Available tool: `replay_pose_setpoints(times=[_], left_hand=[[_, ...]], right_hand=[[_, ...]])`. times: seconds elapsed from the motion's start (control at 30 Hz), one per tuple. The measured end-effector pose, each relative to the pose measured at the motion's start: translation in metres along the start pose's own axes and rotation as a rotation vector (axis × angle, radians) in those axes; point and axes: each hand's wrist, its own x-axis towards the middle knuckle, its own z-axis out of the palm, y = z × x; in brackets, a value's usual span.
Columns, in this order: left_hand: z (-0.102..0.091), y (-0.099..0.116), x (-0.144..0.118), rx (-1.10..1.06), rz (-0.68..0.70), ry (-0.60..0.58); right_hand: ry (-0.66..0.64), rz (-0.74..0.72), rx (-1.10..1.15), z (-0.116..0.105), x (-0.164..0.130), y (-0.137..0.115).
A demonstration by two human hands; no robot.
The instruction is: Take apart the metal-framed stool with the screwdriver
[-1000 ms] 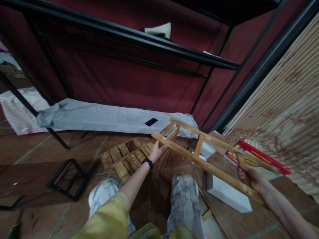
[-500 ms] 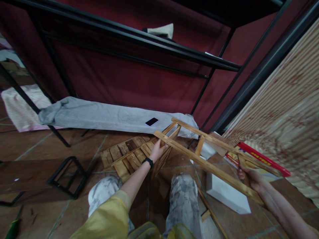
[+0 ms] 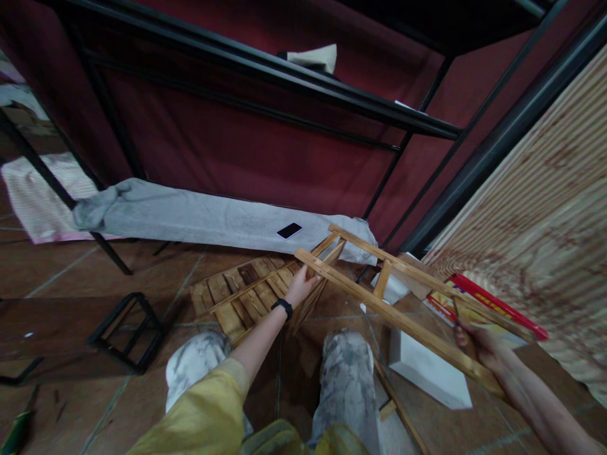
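Observation:
A ladder-like wooden frame [image 3: 403, 320], two long rails joined by short crosspieces, slants across in front of my knees. My left hand [image 3: 303, 285] is closed around its upper end, where it meets another wooden part. At the lower right end, my right hand [image 3: 481, 344] is closed on the frame by the crosspiece there; its fingers are partly hidden behind the near rail. A slatted wooden panel [image 3: 241, 297] lies low beside my left forearm, and it seems to adjoin the frame's upper end.
A phone [image 3: 289, 231] lies on a long grey cloth-covered ledge [image 3: 203, 218] under a black metal rack [image 3: 265, 69]. At right are a white box [image 3: 427, 373] and a red-and-yellow box [image 3: 502, 303]. A black-legged bench [image 3: 128, 332] and a green-handled tool [image 3: 19, 430] are at left.
The view has shifted slightly. Both hands keep their hold on the wooden frame, which has barely moved.

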Motion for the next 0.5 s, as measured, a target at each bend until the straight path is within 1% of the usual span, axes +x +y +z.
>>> replay_pose_setpoints(times=[0.07, 0.37, 0.5], left_hand=[[0.0, 0.0006, 0.0, 0.008, 0.012, -0.001], [-0.0007, -0.0027, -0.001, 0.098, -0.017, 0.006], [-0.0008, -0.0018, -0.0016, 0.096, -0.024, -0.002]], right_hand=[[-0.013, 0.047, 0.022, -0.0021, 0.0023, -0.0002], [0.021, 0.024, 0.01, -0.0007, 0.0026, 0.0007], [0.022, 0.03, 0.026, -0.0005, 0.0026, 0.0003]])
